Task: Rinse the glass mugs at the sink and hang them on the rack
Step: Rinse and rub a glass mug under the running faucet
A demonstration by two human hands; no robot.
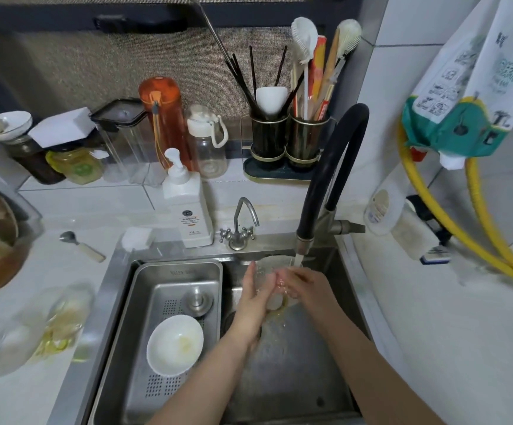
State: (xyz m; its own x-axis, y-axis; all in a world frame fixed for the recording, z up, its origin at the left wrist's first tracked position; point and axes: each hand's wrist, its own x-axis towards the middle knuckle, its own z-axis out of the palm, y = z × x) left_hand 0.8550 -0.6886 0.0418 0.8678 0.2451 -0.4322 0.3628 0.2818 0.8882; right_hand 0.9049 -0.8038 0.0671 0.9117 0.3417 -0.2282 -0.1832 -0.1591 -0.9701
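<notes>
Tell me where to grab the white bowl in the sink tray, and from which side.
Pinch the white bowl by its near rim, coming from above. It sits upright and open in the steel tray, so the thin rim is exposed, while the tray's walls would probably block a sideways reach.

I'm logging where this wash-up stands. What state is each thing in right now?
Black tap: running.
Glass mug: under the stream, held by both hands.
Left hand: against the mug.
Right hand: gripping the mug.
White bowl: soiled, in the drain tray.
Orange bottle: capped, upright.
</notes>
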